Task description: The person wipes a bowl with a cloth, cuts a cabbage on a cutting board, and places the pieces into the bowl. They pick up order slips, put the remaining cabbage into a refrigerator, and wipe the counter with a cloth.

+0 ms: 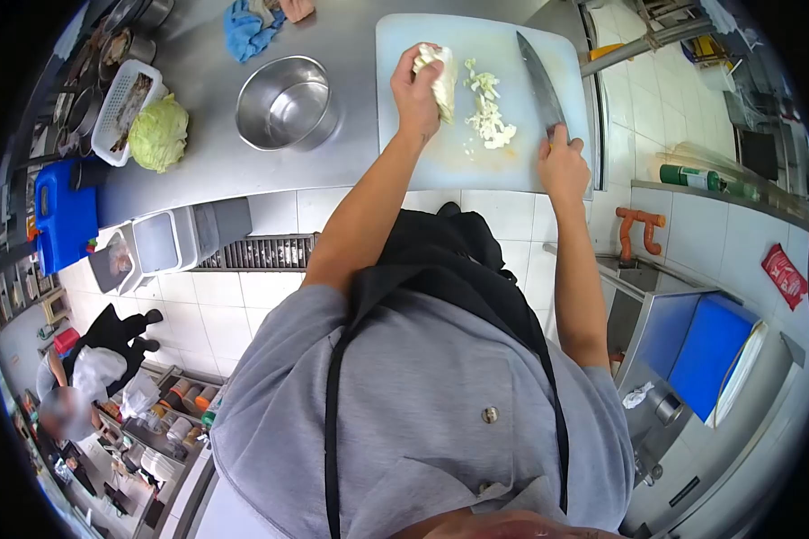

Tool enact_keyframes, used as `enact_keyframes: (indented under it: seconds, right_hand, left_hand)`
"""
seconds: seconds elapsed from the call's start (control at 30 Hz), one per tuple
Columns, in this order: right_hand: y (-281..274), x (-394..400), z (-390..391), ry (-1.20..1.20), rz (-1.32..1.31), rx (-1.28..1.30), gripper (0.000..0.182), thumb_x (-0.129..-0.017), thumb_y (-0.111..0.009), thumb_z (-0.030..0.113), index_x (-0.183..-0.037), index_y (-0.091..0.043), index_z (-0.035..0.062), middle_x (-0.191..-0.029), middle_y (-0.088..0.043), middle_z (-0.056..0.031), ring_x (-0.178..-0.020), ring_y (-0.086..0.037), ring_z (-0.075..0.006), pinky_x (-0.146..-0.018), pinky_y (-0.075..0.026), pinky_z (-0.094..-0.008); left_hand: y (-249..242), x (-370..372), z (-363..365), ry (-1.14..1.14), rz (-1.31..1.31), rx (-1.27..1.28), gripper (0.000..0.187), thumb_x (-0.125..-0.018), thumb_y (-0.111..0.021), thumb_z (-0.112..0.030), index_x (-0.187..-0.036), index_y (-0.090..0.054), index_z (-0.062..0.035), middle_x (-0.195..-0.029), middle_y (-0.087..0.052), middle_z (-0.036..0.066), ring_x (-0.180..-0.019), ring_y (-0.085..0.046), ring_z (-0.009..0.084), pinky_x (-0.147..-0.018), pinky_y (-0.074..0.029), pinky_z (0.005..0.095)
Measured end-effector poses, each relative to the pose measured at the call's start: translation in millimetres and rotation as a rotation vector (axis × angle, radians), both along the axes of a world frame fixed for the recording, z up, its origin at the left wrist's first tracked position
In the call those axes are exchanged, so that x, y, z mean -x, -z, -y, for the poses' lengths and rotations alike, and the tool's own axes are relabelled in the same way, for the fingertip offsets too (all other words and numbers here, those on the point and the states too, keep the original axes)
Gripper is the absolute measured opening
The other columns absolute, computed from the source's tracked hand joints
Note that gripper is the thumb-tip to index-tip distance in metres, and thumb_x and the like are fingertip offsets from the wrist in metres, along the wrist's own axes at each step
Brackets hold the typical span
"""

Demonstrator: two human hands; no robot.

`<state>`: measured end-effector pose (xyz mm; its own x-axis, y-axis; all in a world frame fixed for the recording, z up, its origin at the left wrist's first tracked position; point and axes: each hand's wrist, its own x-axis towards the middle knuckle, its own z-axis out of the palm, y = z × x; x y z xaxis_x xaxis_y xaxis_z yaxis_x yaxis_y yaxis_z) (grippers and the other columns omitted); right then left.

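My left hand (418,94) is closed around a pale, layered piece of cabbage (444,83) over the white cutting board (404,36). In my right hand (563,169) is the handle of a large kitchen knife (540,79). Its blade lies along the right part of the board, pointing away from me. Between the two hands is a strip of small chopped cabbage pieces (487,117), apart from the blade.
Left of the board stands a steel bowl (283,103) on the metal table (202,171). A whole cabbage (158,134) sits beside a white basket (128,112). Blue cloth (250,31) lies at the back. Another person (94,368) is at lower left.
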<state>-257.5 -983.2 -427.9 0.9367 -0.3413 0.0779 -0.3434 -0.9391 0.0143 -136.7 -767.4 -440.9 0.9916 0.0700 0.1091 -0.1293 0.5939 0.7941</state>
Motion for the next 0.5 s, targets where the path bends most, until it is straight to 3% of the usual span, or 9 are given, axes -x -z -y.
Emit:
enact_keyframes:
  seconds: [0.03, 0.07, 0.1, 0.17, 0.23, 0.3, 0.33, 0.4, 0.5]
  right_hand:
    - [0, 0, 0, -0.010, 0.001, 0.000, 0.041, -0.089, -0.058, 0.030, -0.124, -0.046, 0.0122, -0.094, -0.057, -0.0208, -0.065, -0.066, -0.0386, -0.055, -0.052, -0.0484]
    - [-1, 1, 1, -0.011, 0.008, 0.003, 0.040, -0.089, -0.058, 0.031, -0.123, -0.046, 0.0126, -0.094, -0.057, -0.0205, -0.065, -0.066, -0.0386, -0.055, -0.052, -0.0484]
    - [-1, 1, 1, -0.011, 0.018, 0.004, 0.039, -0.089, -0.057, 0.031, -0.123, -0.046, 0.0131, -0.094, -0.057, -0.0201, -0.065, -0.066, -0.0386, -0.055, -0.053, -0.0485]
    - [-3, 1, 0, -0.011, 0.013, 0.005, 0.038, -0.089, -0.057, 0.031, -0.121, -0.046, 0.0134, -0.095, -0.057, -0.0199, -0.065, -0.066, -0.0386, -0.054, -0.053, -0.0486]
    - [-3, 1, -1, -0.001, 0.004, -0.002, 0.037, -0.090, -0.057, 0.031, -0.120, -0.047, 0.0138, -0.095, -0.057, -0.0196, -0.065, -0.066, -0.0386, -0.054, -0.053, -0.0487]
    - [-2, 1, 0, -0.016, 0.032, -0.015, 0.033, -0.090, -0.057, 0.031, -0.117, -0.047, 0.0146, -0.095, -0.057, -0.0188, -0.065, -0.066, -0.0387, -0.054, -0.053, -0.0488]
    - [-2, 1, 1, -0.016, 0.033, -0.023, 0.033, -0.090, -0.057, 0.031, -0.117, -0.047, 0.0146, -0.095, -0.057, -0.0188, -0.065, -0.066, -0.0387, -0.054, -0.053, -0.0488]
    - [0, 1, 0, -0.014, 0.063, 0.000, 0.031, -0.090, -0.056, 0.031, -0.115, -0.048, 0.0159, -0.095, -0.057, -0.0180, -0.065, -0.066, -0.0388, -0.054, -0.053, -0.0489]
    - [0, 1, 1, -0.016, 0.059, -0.041, 0.030, -0.090, -0.056, 0.031, -0.115, -0.049, 0.0170, -0.096, -0.056, -0.0178, -0.065, -0.066, -0.0390, -0.054, -0.053, -0.0489]
  left_hand:
    - [0, -4, -2, 0.028, -0.117, 0.254, 0.028, -0.082, -0.062, -0.014, -0.107, -0.060, -0.0021, -0.089, -0.059, 0.005, -0.085, -0.058, 0.0151, -0.075, -0.049, 0.0281]
    - [-12, -3, -9, 0.047, -0.136, 0.352, 0.029, -0.084, -0.057, -0.018, -0.109, -0.058, -0.0036, -0.092, -0.060, 0.006, -0.083, -0.060, 0.0173, -0.074, -0.051, 0.0300]
    - [-24, -5, -21, 0.039, -0.132, 0.352, 0.029, -0.084, -0.057, -0.018, -0.109, -0.058, -0.0036, -0.092, -0.060, 0.006, -0.083, -0.060, 0.0173, -0.074, -0.051, 0.0300]
    - [-39, -9, -55, 0.082, -0.015, 0.388, 0.035, -0.086, -0.053, -0.027, -0.115, -0.053, -0.0080, -0.111, -0.062, 0.016, -0.097, -0.063, 0.0292, -0.081, -0.055, 0.0400]
    - [-47, -19, -102, -0.002, 0.204, 0.177, 0.036, -0.084, -0.055, -0.025, -0.115, -0.052, -0.0065, -0.112, -0.061, 0.017, -0.101, -0.062, 0.0310, -0.086, -0.053, 0.0429]
    - [-72, -13, -147, -0.056, 0.251, 0.012, 0.039, -0.083, -0.060, -0.021, -0.116, -0.054, -0.0012, -0.107, -0.062, 0.014, -0.094, -0.062, 0.0228, -0.080, -0.052, 0.0332]
    - [-72, -18, -165, -0.055, 0.253, 0.004, 0.039, -0.083, -0.060, -0.021, -0.116, -0.054, -0.0012, -0.107, -0.062, 0.014, -0.094, -0.062, 0.0228, -0.080, -0.052, 0.0332]
    - [-66, -24, -194, -0.237, 0.460, -0.439, 0.038, -0.083, -0.063, -0.016, -0.117, -0.057, 0.0011, -0.115, -0.060, 0.015, -0.104, -0.059, 0.0230, -0.086, -0.049, 0.0323]
    - [-66, -10, -216, -0.235, 0.345, -0.647, 0.035, -0.083, -0.065, -0.011, -0.115, -0.060, 0.0030, -0.117, -0.060, 0.015, -0.108, -0.057, 0.0217, -0.088, -0.047, 0.0302]
